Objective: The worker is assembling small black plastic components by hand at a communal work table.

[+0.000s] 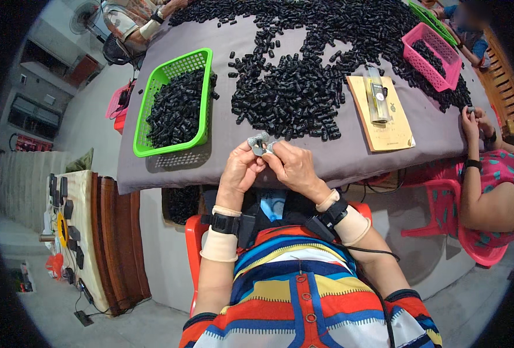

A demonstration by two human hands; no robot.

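Both my hands meet just above the table's near edge. Between the fingertips of my left hand is a small crumpled grey cloth, with something dark showing in its fold, perhaps one of the black pieces. The closed thumb and forefinger of my right hand pinch a pale edge of the same cloth from the other side. Right beyond my fingers spreads a heap of small black cylindrical plastic pieces. To the left stands a green basket filled with similar pieces.
A yellow booklet lies at the right, a caliper in a clear case on it. A pink basket stands beyond. More black pieces cover the far side. Co-workers' hands are at the right edge; another person sits far left.
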